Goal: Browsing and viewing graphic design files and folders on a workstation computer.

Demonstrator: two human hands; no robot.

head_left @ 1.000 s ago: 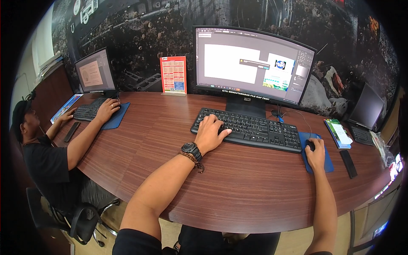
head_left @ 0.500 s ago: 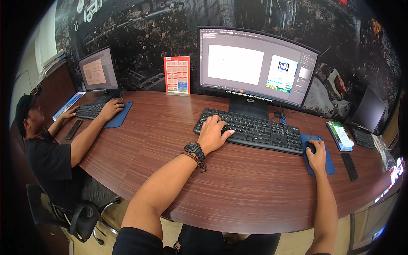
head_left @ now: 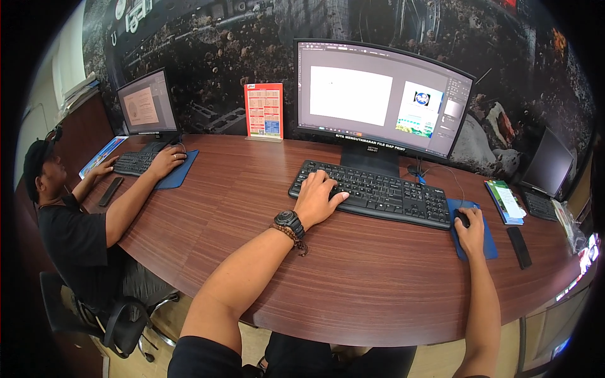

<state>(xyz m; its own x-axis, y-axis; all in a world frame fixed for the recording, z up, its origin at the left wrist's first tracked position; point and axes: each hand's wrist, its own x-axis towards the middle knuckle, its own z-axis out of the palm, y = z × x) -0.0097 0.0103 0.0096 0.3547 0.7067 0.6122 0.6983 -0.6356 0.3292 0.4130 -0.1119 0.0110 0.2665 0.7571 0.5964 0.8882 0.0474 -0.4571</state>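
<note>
At the far left from where I stand, a co-worker (head_left: pixel 74 252) sits at a long brown table (head_left: pixel 353 283), one hand at a keyboard (head_left: pixel 130 165), the other by a blue mat (head_left: pixel 179 173), before a small monitor (head_left: pixel 146 104). To its right, a red-and-white calendar (head_left: pixel 265 112) stands upright. At centre, the seated person's left hand (head_left: pixel 316 199) rests on the left part of a black keyboard (head_left: pixel 394 196), fingers bent over the keys, thumb spread away; a black watch (head_left: pixel 288 222) circles that wrist. Behind stands a large lit monitor (head_left: pixel 350 94). Farther right, the right hand (head_left: pixel 470 232) curls around a black mouse (head_left: pixel 463 218) on a blue mouse pad (head_left: pixel 490 247). Beside the pad lie a slim black object (head_left: pixel 519 247) and some booklets (head_left: pixel 501 200), near a dark-screened monitor (head_left: pixel 547 162).
</note>
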